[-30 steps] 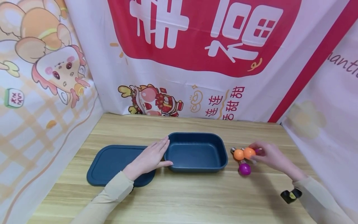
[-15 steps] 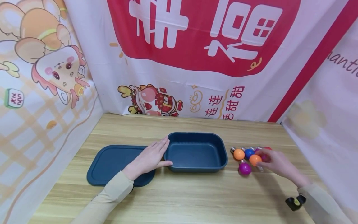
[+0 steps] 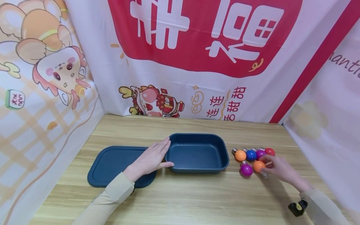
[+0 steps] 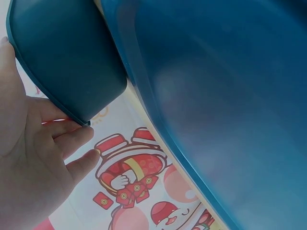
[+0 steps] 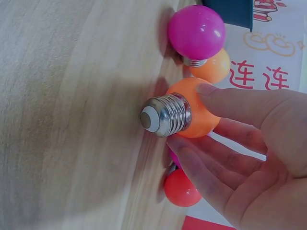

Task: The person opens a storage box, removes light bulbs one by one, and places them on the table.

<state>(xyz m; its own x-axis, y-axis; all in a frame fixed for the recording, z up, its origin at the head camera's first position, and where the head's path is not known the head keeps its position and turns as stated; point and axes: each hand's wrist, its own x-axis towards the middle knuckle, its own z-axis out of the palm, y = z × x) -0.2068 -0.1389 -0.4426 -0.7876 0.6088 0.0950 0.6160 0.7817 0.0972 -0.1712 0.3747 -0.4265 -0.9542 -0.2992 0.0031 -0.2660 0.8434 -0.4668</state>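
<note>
A deep dark-blue box [image 3: 198,154] stands open-topped on the table. My left hand [image 3: 150,157] rests along its left rim with fingers extended, and the left wrist view shows the fingers touching the edge of the box wall [image 4: 67,52]. At the right, my right hand [image 3: 282,170] pinches an orange light bulb [image 3: 259,166] between thumb and fingers. Its metal screw base [image 5: 165,115] points away from the palm. Close by lie a purple bulb [image 3: 246,170], another orange bulb [image 3: 240,155], a blue bulb [image 3: 251,155], a second purple bulb [image 3: 260,154] and a red bulb [image 3: 269,152].
A flat dark-blue lid [image 3: 115,165] lies left of the box, partly under my left forearm. Printed cloth [image 3: 185,90] hangs behind the wooden table [image 3: 197,200] and along both sides.
My right hand has drawn the orange bulb rightward and toward me, off the back row. The blue, purple and red bulbs there have come into view. The left hand stays in place.
</note>
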